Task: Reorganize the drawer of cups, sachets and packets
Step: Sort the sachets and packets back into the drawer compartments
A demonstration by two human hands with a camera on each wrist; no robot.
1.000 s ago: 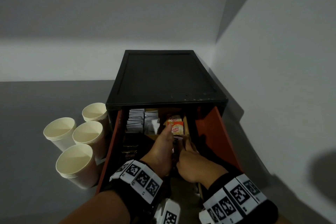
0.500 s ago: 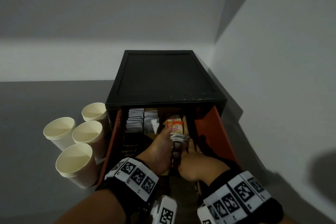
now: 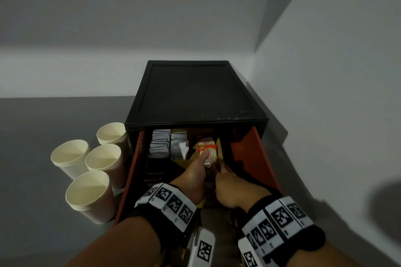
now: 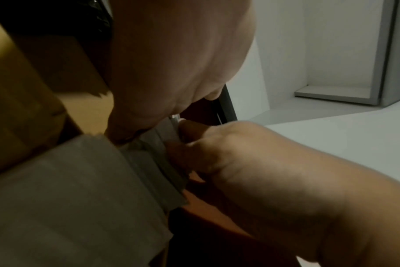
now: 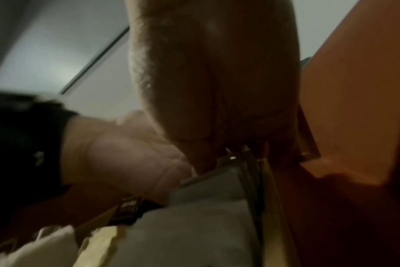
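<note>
The orange drawer (image 3: 251,154) stands pulled out of a black cabinet (image 3: 195,91). Both my hands are inside its right middle compartment. My left hand (image 3: 202,160) and right hand (image 3: 219,166) pinch a bundle of grey sachets (image 3: 208,163) from opposite sides. In the left wrist view the left fingertip (image 4: 121,133) presses the grey sachets (image 4: 158,162) and the right hand (image 4: 251,162) curls against their other face. From the right wrist, the right fingers (image 5: 217,108) come down onto the sachets (image 5: 208,184). Yellow-orange creamer packets (image 3: 206,147) stand just behind.
White and silver sachets (image 3: 160,143) fill the rear left compartments. Dark packets (image 3: 154,171) lie in the left front compartment. Several stacks of paper cups (image 3: 86,191) stand on the grey surface left of the drawer. A wall (image 3: 325,93) runs close on the right.
Half a second ago the sachet tops stuck up between my hands. Now the bundle sits lower and is mostly hidden. Both hands have stayed almost in place.
</note>
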